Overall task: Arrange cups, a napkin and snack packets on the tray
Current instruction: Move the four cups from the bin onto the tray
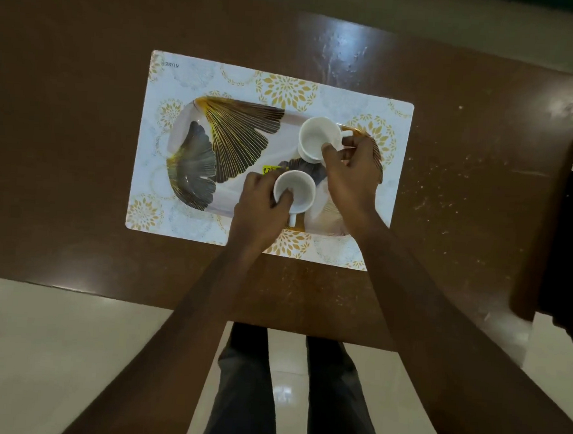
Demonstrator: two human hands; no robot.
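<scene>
Tray (216, 128), right half: far cup (318, 138) at far right corner, rim pinched by right hand (351, 177); near cup (296, 192) by near edge, handle (292, 219) toward that edge, gripped by left hand (262, 208).

One wide-angle camera, worn on the head, looks almost straight down from above the near edge of the table (82, 137), tilted slightly forward; the tray (236, 130) lies close, just above mid-frame, while the person's legs (244, 398) and the floor (36, 335) fill the near bottom
</scene>
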